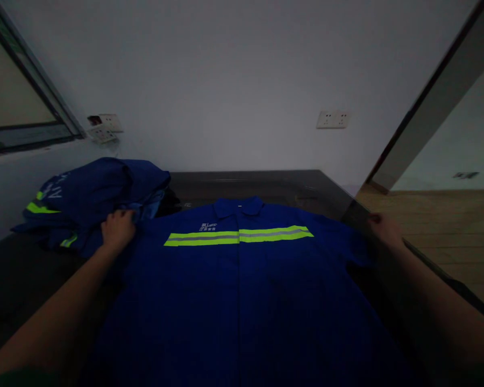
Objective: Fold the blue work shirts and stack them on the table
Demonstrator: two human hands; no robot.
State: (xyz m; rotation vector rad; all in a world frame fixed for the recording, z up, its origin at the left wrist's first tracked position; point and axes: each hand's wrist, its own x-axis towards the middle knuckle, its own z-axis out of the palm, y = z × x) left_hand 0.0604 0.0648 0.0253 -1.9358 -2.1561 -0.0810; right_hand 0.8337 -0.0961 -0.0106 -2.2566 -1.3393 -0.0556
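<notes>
A blue short-sleeved work shirt (237, 279) lies spread front side up, collar away from me. A yellow-green and silver reflective band crosses its chest, with white lettering above it on the left. My left hand (119, 230) is closed at the left sleeve, fingers curled over the cloth beside a heap of blue clothes. At the end of the right sleeve (350, 244), my right hand (387, 231) is closed with its fingers drawn together on the sleeve edge; dim light and blur soften that contact. The lower part of the shirt fades into shadow.
Crumpled blue work clothes (92, 188) with reflective strips are heaped at the left. The dark table (246, 180) meets a pale wall with sockets (333, 119). A window (20, 86) is at left; wooden floor (447, 215) lies beyond the table's right edge.
</notes>
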